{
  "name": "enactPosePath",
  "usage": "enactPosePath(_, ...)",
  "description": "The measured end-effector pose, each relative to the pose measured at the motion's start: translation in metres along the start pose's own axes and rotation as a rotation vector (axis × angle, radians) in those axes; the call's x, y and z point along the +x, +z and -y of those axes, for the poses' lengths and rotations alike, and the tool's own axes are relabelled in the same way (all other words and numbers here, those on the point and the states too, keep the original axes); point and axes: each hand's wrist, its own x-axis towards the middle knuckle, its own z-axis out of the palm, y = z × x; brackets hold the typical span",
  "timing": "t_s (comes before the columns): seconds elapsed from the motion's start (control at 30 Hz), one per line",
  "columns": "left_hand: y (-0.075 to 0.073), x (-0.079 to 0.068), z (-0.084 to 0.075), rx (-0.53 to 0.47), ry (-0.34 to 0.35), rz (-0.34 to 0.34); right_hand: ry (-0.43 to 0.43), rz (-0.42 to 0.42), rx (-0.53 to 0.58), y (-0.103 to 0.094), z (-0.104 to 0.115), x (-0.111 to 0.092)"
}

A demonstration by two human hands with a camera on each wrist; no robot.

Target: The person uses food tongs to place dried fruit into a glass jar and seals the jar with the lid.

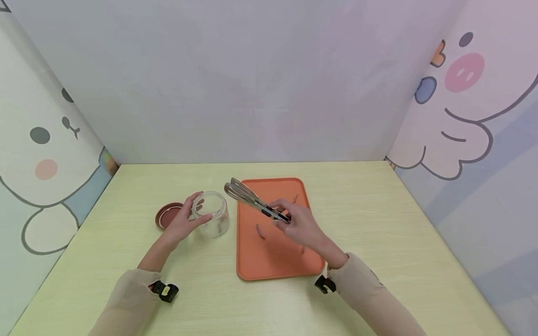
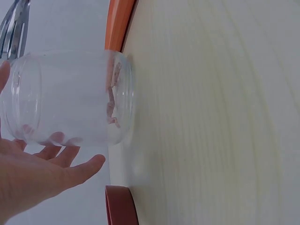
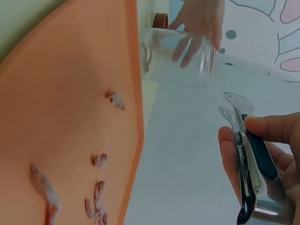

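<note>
My left hand (image 1: 180, 228) holds a clear glass jar (image 1: 219, 225) at its rim, thumb on the near side and fingers around the far side. The jar stands upright on the table, with a few dried brownish strips (image 2: 111, 104) at its bottom. My right hand (image 1: 303, 229) grips metal tongs (image 1: 248, 195) with dark handle grips, raised over an orange tray (image 1: 275, 263). Their tips point left toward the jar; they are slightly apart and I see nothing between them. On the tray lie several small dried strips (image 3: 47, 192), whose kind I cannot tell.
A round dark red lid (image 1: 169, 215) lies on the table just left of the jar, partly behind my left hand. The pale wooden table (image 1: 370, 210) is bounded by a plain back wall (image 1: 260, 93) and side walls with cartoon animals.
</note>
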Motion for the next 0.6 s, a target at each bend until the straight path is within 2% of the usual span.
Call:
enactPosePath(0.23,-0.001,-0.001,0.000,-0.002,0.021,0.015,0.033,-0.024,-0.051,-0.011,-0.017,-0.013)
enactPosePath(0.6,-0.001,-0.001,0.000,0.003,0.021,0.019,0.087,-0.014,-0.093,-0.024,-0.042,-0.037)
